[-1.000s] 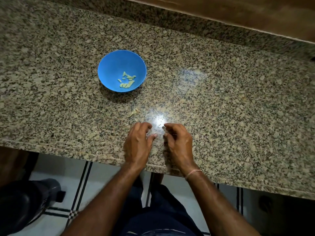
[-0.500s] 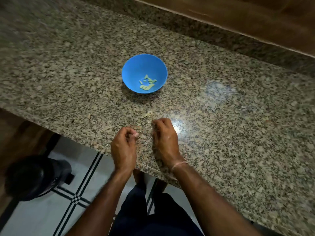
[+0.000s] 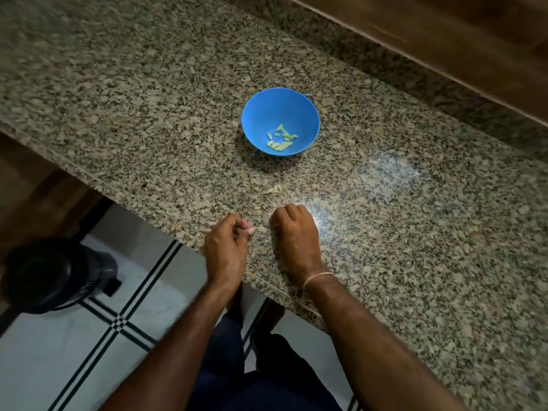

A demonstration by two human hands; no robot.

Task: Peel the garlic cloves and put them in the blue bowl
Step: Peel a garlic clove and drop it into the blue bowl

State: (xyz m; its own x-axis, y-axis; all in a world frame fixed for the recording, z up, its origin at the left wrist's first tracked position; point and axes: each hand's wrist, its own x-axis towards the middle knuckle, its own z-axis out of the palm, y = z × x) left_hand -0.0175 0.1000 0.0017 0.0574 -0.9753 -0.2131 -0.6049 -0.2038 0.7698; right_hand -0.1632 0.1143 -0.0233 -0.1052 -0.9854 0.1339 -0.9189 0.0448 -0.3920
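At the bench's [image 3: 124, 84] near edge, left hand [image 3: 226, 246] and right hand [image 3: 295, 232] sit just apart, fingers curled, on what I cannot tell; beyond a peel scrap [image 3: 271, 190], the blue bowl [image 3: 264, 114] of peeled cloves [image 3: 280, 142] lies ahead, nearer the right hand.

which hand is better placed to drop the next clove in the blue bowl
Right, probably: the right hand lies farther onto the counter, nearer the blue bowl; the left hand sits at the counter edge. What they hold is hidden.
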